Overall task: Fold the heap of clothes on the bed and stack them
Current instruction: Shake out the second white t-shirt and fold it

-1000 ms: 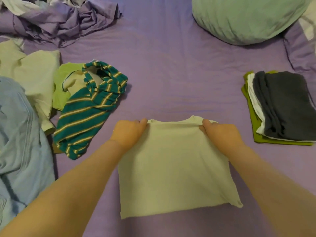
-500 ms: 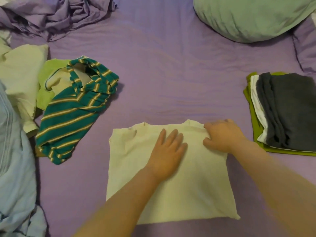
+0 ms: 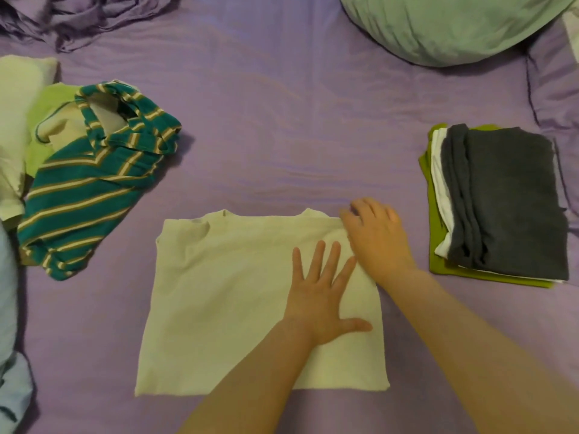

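A bedroom in a private home, seen from above a bed made up with a purple sheet [image 3: 282,104]. A plump pale-green pillow [image 3: 445,26] lies at the head of the bed beside a purple pillowcase [image 3: 554,98], and a crumpled purple cover [image 3: 72,17] is bunched at the far left corner. Household laundry is spread over the sheet: a teal striped shirt [image 3: 84,192] in a loose heap at left, a cream T-shirt [image 3: 225,292] laid flat at centre, and a small folded stack [image 3: 501,198] at right.
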### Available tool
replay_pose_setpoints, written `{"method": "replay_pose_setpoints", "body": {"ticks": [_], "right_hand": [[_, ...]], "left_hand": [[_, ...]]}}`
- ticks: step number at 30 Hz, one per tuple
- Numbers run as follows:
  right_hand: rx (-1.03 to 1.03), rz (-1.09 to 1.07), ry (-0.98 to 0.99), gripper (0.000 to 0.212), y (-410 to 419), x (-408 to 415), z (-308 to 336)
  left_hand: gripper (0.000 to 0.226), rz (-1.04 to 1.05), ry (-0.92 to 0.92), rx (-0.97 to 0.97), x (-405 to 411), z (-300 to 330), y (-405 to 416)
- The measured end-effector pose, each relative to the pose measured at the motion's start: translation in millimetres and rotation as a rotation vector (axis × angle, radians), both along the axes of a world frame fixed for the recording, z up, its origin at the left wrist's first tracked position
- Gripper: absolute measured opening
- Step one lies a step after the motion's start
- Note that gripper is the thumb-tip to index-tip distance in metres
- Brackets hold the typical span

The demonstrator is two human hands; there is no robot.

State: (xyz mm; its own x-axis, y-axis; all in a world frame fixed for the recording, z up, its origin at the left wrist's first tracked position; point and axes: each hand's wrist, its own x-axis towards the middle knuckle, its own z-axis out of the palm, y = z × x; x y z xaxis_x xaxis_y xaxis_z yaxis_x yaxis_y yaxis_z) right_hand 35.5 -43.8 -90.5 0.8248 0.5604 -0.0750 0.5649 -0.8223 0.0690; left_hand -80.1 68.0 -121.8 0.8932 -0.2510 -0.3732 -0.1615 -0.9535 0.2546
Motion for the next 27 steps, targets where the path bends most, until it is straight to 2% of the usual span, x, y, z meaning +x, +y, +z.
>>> {"method": "replay_pose_setpoints", "body": {"ticks": [3,6,8,10,14,17,20,24,27], "right_hand": [[0.088,0.084,-0.014,0.06,2,-24,-4],[0.104,0.121,0.019,0.065,8,-39,-10],[0.101,0.174,0.074,0.058,21,-51,-15],[0.068,0.199,0.13,0.041,36,-66,-24],[0.027,-0.114,0.215,0.066,62,-80,-37],[0.057,-0.157,0.206,0.07,90,-92,-34],[0.094,-0.034,0.199,0.067,117,-112,-38],[0.043,-0.063,0.183,0.069,129,-111,-43],[0.132,-0.071,0.176,0.068,146,-132,-31]], "left_hand": [[0.093,0.01,-0.111,-0.072,-8,-1,19],[0.071,0.084,-0.188,0.011,-24,-1,53],[0.066,0.149,-0.136,0.069,-34,4,79],[0.064,0.197,-0.095,0.123,-43,5,105],[0.067,0.279,-0.029,0.202,-46,10,156],[0.079,0.301,-0.02,0.225,-42,11,186],[0.077,0.349,0.009,0.21,-34,15,203],[0.065,0.339,0.038,0.172,-24,18,222],[0.053,0.52,-0.042,0.031,-12,23,241]]}}
